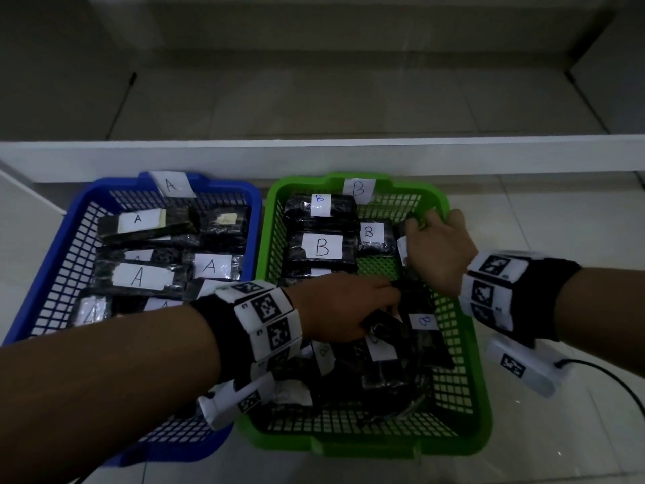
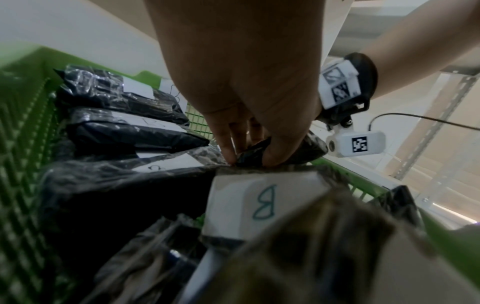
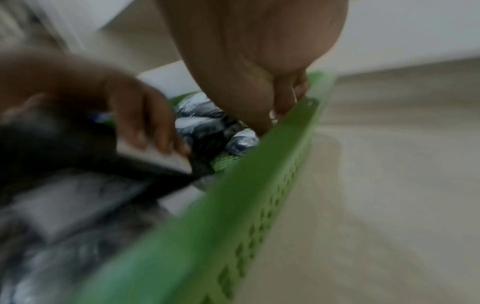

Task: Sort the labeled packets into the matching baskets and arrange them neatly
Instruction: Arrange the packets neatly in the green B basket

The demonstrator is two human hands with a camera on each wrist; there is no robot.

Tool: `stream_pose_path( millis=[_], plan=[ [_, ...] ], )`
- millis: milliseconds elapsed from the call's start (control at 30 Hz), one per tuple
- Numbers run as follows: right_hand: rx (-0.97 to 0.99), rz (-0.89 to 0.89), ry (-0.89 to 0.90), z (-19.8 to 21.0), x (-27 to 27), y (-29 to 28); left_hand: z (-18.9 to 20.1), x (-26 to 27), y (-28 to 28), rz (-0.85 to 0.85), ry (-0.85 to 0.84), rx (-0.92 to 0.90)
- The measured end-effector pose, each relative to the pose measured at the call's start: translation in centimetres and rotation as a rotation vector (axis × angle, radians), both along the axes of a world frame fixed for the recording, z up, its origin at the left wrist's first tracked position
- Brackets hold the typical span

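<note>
In the head view, a blue basket of A-labelled packets is set beside a green basket of B-labelled packets. Both hands are lowered into the green basket: a dark packet is pinched by the left hand, another packet is grasped by the right hand at the far right wall.

In the left wrist view, black wrapping is pinched between thumb and fingers.

In the right wrist view, blur obscures the right hand's hold.
</note>
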State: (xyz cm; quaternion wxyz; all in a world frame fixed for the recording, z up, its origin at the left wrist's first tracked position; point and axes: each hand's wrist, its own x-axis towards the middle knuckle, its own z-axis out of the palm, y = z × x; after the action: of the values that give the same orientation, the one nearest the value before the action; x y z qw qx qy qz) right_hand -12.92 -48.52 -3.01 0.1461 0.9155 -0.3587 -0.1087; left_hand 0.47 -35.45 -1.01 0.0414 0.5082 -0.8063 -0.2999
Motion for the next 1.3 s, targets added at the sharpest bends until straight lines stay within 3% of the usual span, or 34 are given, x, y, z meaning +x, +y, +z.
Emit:
stream_pose_path(
  millis=[67,100,200,300,367,433,533,600,733,867,1000,1067,1100,1167,1200,1233,1300],
  plan=[
    [0.024,0.005,0.101,0.1,0.1,0.4,0.1,0.0,0.0,0.004,0.002,0.01],
    [0.031,-0.036,0.043,0.5,0.2,0.4,0.2,0.0,0.0,0.004,-0.003,0.016],
    [0.331,-0.39,-0.117,1.8,1.3,0.0,0.2,0.0,0.0,0.0,-0.007,0.004],
    [0.445,-0.465,-0.152,1.3,1.5,-1.3,0.0,0.2,0.0,0.004,0.0,0.005],
    [0.301,-0.338,-0.071,1.3,1.3,-1.1,0.0,0.3,-0.2,0.013,0.013,-0.003],
    [0.083,-0.066,-0.023,1.3,0.7,-1.0,0.3,0.3,-0.3,0.111,0.072,-0.016],
    [0.102,0.144,0.242,2.1,0.2,-0.5,1.1,0.6,-0.8,0.387,0.229,-0.036],
    [0.078,0.174,0.308,2.4,0.2,-1.1,1.4,1.2,-1.6,0.575,0.386,-0.046],
    [0.168,0.089,0.248,2.1,0.6,-1.4,1.9,3.0,-3.1,0.828,0.641,-0.018],
    [0.216,0.056,0.213,2.4,0.4,-1.3,2.3,4.3,-3.7,0.9,0.765,0.048],
    [0.29,0.183,0.349,2.7,-0.6,-1.0,2.4,4.6,-3.6,0.815,0.714,0.083],
    [0.262,0.149,0.22,2.9,-1.0,-1.4,2.7,4.2,-3.6,0.754,0.722,0.054],
    [0.279,0.083,0.067,3.1,-1.0,-1.8,2.8,3.9,-3.6,0.729,0.733,0.043],
    [0.435,-0.11,-0.335,4.4,-0.3,-2.8,2.9,3.2,-3.5,0.675,0.705,-0.007],
    [0.591,-0.212,-0.452,5.1,0.1,-3.3,2.8,2.9,-3.4,0.646,0.671,-0.049],
    [0.77,-0.315,-0.497,5.9,0.5,-3.7,2.7,2.6,-3.2,0.609,0.632,-0.102],
    [1.089,-0.498,-0.413,7.0,1.1,-4.2,2.5,1.7,-2.5,0.485,0.547,-0.248]
  ],
)
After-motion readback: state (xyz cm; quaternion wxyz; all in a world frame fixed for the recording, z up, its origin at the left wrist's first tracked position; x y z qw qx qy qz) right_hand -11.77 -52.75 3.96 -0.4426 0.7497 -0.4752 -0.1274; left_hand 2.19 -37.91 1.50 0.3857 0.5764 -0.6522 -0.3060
